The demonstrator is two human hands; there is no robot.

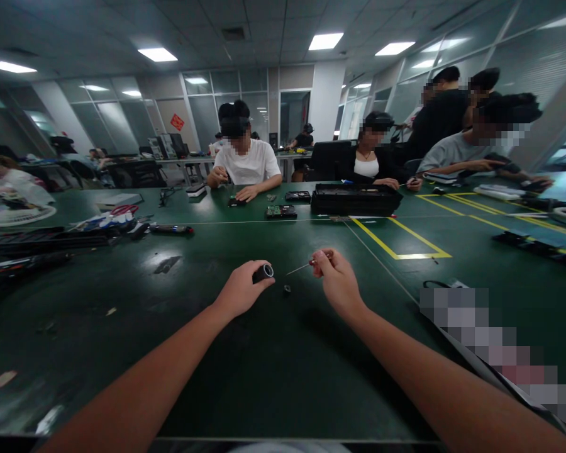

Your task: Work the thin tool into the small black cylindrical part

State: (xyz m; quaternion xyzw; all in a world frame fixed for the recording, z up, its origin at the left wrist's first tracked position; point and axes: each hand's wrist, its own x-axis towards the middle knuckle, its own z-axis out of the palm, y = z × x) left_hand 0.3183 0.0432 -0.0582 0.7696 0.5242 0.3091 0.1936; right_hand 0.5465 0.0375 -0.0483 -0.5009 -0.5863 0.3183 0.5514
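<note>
My left hand (245,286) is closed round a short black cylinder (263,272) with a pale ring at the end that faces right. Its kind does not show. Opposite it, my right hand (334,277) grips a screwdriver (302,268) by the handle, mostly hidden by the fingers. The thin metal shaft points left and slightly down towards the cylinder, with a gap between tip and cylinder. A small dark part (287,289) lies on the green table (283,377) below the screwdriver's tip.
Across the table sits a person in a white shirt (248,160), near circuit boards (281,211). A long black housing (356,199) stands right of them. Yellow tape (422,256) marks the right side. Tools and dark strips (47,239) crowd the left. A blurred-out sheet (495,352) lies right.
</note>
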